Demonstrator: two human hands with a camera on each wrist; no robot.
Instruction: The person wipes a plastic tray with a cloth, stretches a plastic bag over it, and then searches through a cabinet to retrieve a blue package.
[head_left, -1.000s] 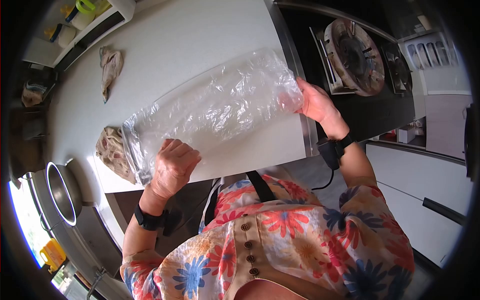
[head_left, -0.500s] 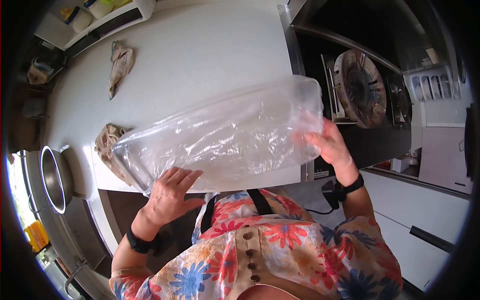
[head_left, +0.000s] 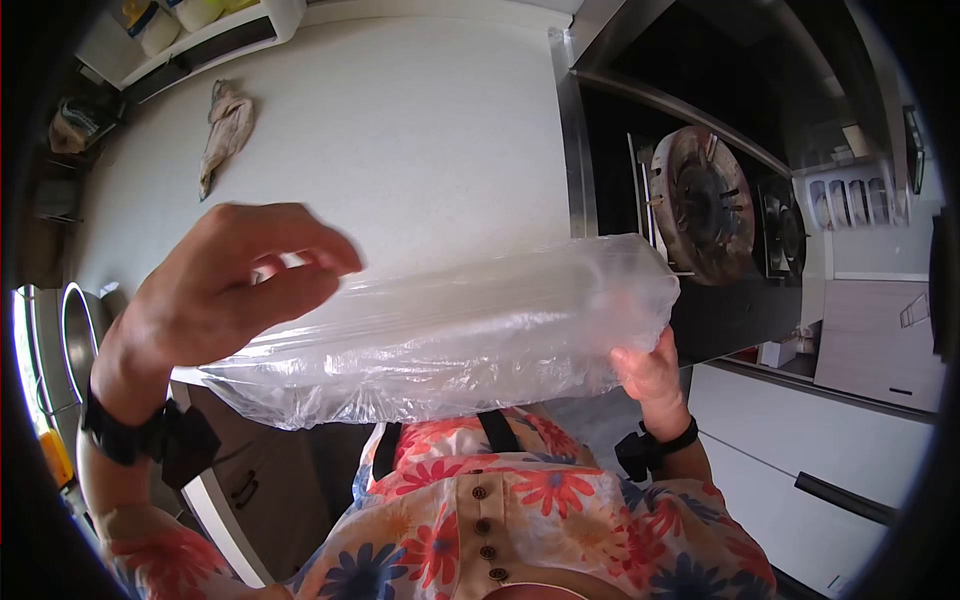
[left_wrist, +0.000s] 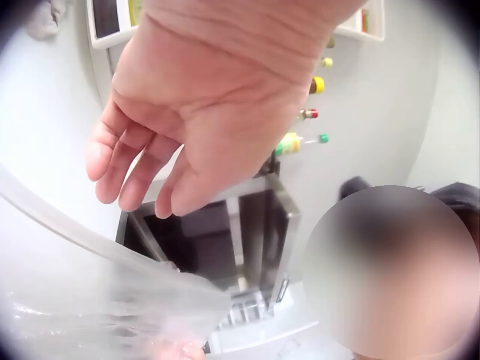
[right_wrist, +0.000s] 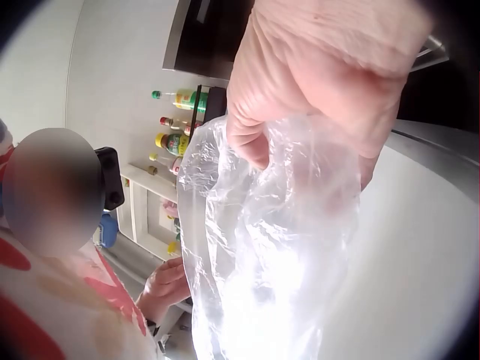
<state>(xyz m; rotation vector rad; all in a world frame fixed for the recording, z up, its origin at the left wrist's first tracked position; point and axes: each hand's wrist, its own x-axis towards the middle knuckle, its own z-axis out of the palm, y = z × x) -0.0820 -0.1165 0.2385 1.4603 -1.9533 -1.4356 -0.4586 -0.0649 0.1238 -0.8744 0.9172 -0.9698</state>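
A large clear plastic bag (head_left: 450, 350) stretches sideways in front of the person, across the counter's front edge. My right hand (head_left: 650, 370) grips it near its right end; in the right wrist view, fingers and thumb of the right hand (right_wrist: 315, 82) are curled into the crinkled film of the bag (right_wrist: 270, 240). My left hand (head_left: 240, 285) is raised at the bag's left end and overlaps it in the head view. In the left wrist view the left hand (left_wrist: 202, 127) has loosely bent fingers with nothing between them, and the bag (left_wrist: 112, 292) hangs below it.
A crumpled cloth (head_left: 228, 135) lies on the white counter (head_left: 420, 130). To the right is a gas stove with a round burner (head_left: 702, 205). A metal basin (head_left: 78, 325) stands far left, and a shelf with jars (head_left: 200, 45) is at the back left.
My left hand has let go of the bag's left end and moved up and left. The bag has come down toward the person, with the right hand still on it, lower than before.
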